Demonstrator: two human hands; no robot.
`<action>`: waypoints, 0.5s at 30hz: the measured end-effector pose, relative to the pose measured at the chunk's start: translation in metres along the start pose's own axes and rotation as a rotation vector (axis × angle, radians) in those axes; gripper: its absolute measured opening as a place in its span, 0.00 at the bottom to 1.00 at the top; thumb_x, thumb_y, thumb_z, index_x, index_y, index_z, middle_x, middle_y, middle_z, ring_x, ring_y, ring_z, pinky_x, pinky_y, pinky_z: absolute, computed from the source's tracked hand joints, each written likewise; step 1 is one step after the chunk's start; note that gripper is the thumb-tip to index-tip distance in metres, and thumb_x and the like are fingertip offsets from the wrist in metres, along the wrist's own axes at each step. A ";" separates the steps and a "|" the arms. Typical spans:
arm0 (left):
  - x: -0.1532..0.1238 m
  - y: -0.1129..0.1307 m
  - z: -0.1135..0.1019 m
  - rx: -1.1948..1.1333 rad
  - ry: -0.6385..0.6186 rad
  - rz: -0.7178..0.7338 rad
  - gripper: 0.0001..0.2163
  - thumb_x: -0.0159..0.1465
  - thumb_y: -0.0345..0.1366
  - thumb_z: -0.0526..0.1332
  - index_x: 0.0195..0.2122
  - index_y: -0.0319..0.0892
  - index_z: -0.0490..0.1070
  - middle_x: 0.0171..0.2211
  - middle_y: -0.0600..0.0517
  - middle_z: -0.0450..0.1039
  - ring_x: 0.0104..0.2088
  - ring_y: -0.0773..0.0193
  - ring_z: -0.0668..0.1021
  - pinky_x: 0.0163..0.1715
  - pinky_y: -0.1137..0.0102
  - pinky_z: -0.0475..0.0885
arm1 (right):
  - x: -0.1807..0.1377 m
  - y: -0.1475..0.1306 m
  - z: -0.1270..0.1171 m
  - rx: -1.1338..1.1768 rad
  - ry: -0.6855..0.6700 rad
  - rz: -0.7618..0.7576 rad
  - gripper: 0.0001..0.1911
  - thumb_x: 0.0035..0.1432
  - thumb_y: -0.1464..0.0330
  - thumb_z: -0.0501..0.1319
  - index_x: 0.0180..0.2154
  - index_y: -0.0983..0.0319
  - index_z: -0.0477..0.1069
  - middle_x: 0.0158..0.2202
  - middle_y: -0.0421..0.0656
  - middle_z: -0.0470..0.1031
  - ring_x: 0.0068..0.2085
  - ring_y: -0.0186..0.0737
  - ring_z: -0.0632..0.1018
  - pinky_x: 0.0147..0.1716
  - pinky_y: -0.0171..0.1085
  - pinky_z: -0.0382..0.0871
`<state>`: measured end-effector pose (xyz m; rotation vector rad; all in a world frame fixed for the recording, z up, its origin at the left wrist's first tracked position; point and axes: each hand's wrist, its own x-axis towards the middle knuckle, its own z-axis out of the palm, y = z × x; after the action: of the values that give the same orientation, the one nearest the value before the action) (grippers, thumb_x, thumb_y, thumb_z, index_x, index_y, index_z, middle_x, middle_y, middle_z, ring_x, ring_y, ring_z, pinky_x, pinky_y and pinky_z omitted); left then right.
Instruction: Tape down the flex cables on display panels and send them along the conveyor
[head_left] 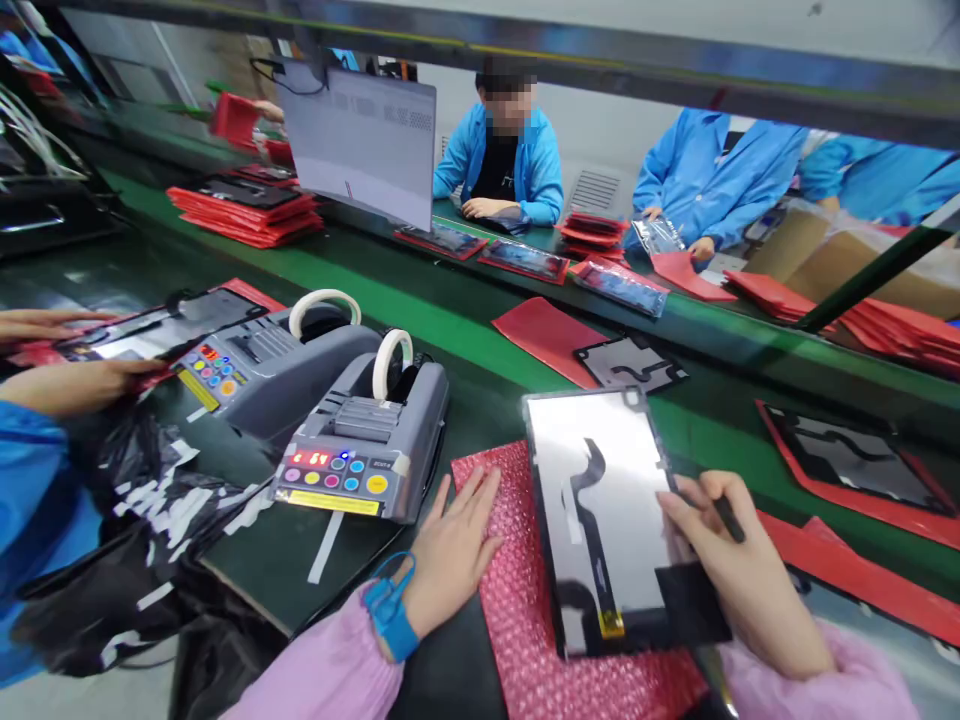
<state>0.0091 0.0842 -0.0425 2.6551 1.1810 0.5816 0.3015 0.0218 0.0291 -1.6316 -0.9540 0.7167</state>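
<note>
Head view: my two hands at a display panel (pixel 634 470) lying on red bubble wrap (pixel 517 600).

The display panel lies silver back up, its long axis running away from me toward the green belt (pixel 420 310), with the far end leaning slightly left. A black flex cable (pixel 592 545) runs along that axis, its yellow-tipped end nearest me. My left hand (pixel 450 545) rests flat and open on the red bubble wrap just left of the panel, fingers spread, holding nothing, with a blue wrist strap (pixel 390 610) on the wrist. My right hand (pixel 739 570) lies on the panel's right edge, fingers closed around a thin dark tool (pixel 726 517). A grey tape dispenser (pixel 367 440) stands just beyond my left hand.
</note>
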 end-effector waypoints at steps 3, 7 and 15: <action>-0.001 0.001 -0.010 -0.041 0.077 -0.090 0.31 0.77 0.33 0.46 0.75 0.44 0.28 0.73 0.42 0.54 0.71 0.57 0.60 0.67 0.58 0.62 | -0.017 0.020 0.006 -0.068 -0.109 -0.018 0.30 0.52 0.43 0.66 0.35 0.52 0.50 0.38 0.42 0.78 0.35 0.41 0.79 0.34 0.39 0.76; -0.022 0.011 -0.012 -0.033 0.130 -0.182 0.31 0.78 0.38 0.45 0.75 0.46 0.25 0.73 0.41 0.52 0.72 0.54 0.57 0.66 0.55 0.64 | -0.023 0.043 0.023 -0.208 -0.122 -0.056 0.31 0.46 0.44 0.70 0.34 0.52 0.53 0.39 0.46 0.79 0.42 0.50 0.81 0.44 0.48 0.75; -0.037 0.016 0.015 0.323 0.127 0.022 0.30 0.73 0.46 0.55 0.72 0.40 0.54 0.69 0.38 0.61 0.70 0.40 0.61 0.68 0.44 0.45 | -0.006 0.054 0.024 -0.363 -0.049 -0.016 0.18 0.66 0.60 0.65 0.54 0.61 0.70 0.52 0.48 0.76 0.44 0.46 0.81 0.43 0.49 0.78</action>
<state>0.0039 0.0463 -0.0616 2.9380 1.3886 0.6181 0.2905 0.0219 -0.0290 -1.9246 -1.1825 0.5982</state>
